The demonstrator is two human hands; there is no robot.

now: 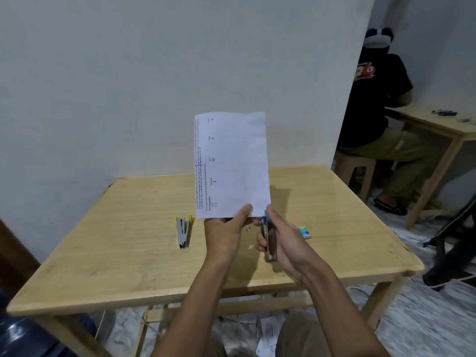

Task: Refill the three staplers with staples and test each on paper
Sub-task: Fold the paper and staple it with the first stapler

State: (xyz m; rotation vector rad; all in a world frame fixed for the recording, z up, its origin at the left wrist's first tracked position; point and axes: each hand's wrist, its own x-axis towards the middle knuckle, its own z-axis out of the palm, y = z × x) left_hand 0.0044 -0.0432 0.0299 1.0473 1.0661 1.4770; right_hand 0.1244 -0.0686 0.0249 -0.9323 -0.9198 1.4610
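holding a printed sheet [231,163] upright by its bottom edge, pinched in the left hand [224,235]. gripping a blue-tipped metal stapler [268,238] in the right hand [286,243], nose at the sheet's lower right corner. lying on the wooden table [128,228]: a yellow-tipped stapler [183,231] left of the hands, a green staple box [304,231] right of them.

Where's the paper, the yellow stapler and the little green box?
paper [239,161]: head view, middle of the sheet.
yellow stapler [183,238]: head view, its metal body.
little green box [304,232]: head view, its top face.
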